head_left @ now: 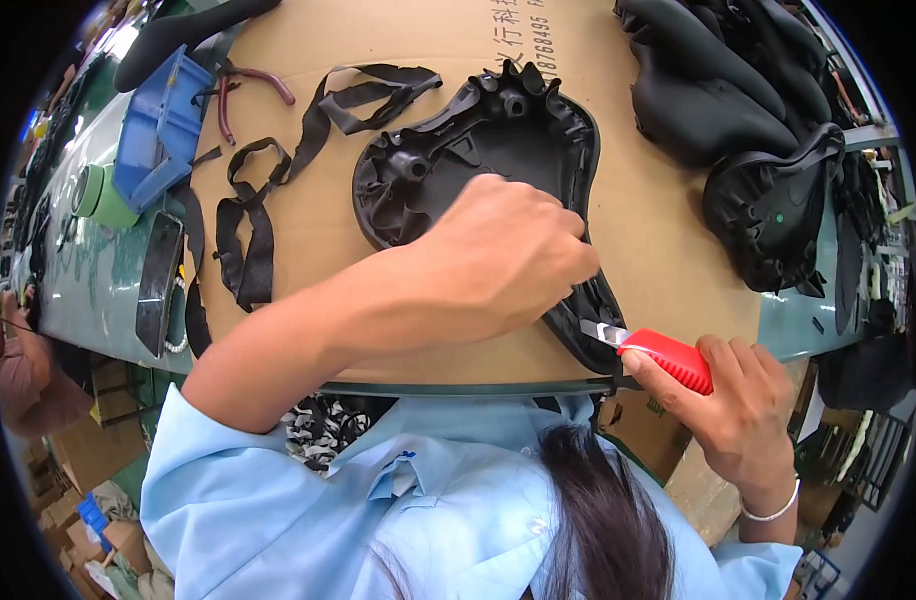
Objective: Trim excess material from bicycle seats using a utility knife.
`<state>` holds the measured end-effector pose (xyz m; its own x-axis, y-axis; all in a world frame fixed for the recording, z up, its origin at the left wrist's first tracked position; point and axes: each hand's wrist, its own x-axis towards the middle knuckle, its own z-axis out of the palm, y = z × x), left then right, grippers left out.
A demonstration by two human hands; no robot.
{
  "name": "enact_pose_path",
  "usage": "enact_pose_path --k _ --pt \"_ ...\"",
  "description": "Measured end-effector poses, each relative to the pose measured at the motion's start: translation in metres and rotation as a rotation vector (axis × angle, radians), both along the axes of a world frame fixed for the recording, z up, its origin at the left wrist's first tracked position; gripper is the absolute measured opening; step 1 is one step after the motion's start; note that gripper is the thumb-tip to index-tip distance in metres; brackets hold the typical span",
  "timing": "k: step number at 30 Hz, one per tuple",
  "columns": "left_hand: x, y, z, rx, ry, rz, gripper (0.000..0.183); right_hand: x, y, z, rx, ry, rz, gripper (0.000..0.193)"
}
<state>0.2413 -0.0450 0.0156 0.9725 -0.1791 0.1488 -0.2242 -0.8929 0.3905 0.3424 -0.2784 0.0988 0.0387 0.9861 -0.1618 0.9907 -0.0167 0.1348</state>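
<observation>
A black bicycle saddle [523,150] lies underside up on the cardboard, its wide end away from me and its narrow end toward me. Gathered cover material stands in folds along its rim. My left hand [513,250] is closed in a fist over the saddle's middle; whatever its fingers grip is hidden beneath it. My right hand [738,410] is wrapped round a red utility knife [673,360]. The knife's blade is out and meets the edge of the narrow end, close to the table's front edge.
A cardboard sheet [378,35] covers the green table. Black strap strips [258,240], red-handled pliers [226,105], a blue bin [163,130], a green tape roll [103,195] and a phone [160,280] lie left. More black saddles [708,110] are piled at the far right.
</observation>
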Motion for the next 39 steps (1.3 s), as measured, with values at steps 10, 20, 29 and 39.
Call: enact_pose_path --k 10,20,29,39 --pt "0.030 0.011 0.005 -0.438 -0.068 0.193 0.015 0.025 -0.010 -0.043 0.413 0.583 -0.371 0.044" --pt "0.059 0.044 -0.011 -1.071 0.256 0.359 0.017 -0.010 0.035 -0.055 0.563 1.911 -1.033 0.049" --pt "0.061 0.045 -0.020 -1.253 0.163 0.378 0.017 -0.012 0.061 -0.046 0.336 1.666 -1.017 0.050" --pt "0.069 0.055 -0.016 -1.474 -0.364 0.390 0.023 -0.024 0.047 -0.015 0.079 1.557 -0.811 0.053"
